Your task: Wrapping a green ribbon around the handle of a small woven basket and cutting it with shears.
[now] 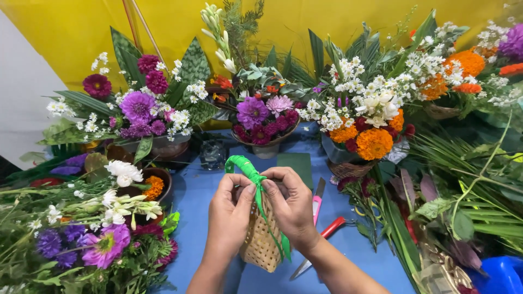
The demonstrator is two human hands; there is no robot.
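The small woven basket (260,239) sits at 6 o'clock on the blue surface (348,245), held upright between both hands. The left hand (229,209) is closed on the basket's left rim, thumb pressing the green ribbon (251,173) against the weave. The right hand (291,204) is closed over the right rim, fingers pinching the same ribbon near the base of the handle. The ribbon already covers the arched handle (239,162); a loose tail (282,245) hangs down the front of the basket.

Step in hand, as judged: binding the handle with ribbon, now at the point where the wrap meets the rim. The next move calls for steady tension on the tail and a firm pinch at the rim, so that the turns do not slacken.

Scissors with red handles (327,234) lie at 4 o'clock, just beside the right wrist. A knife with a pink handle (317,204) lies at 3 o'clock. A dark green block (297,163) rests at 12 o'clock. Flower arrangements surround the work area: purple blooms (261,117) at 12 o'clock, orange marigolds (373,141) at 2 o'clock, loose stems (81,228) at 9 o'clock.
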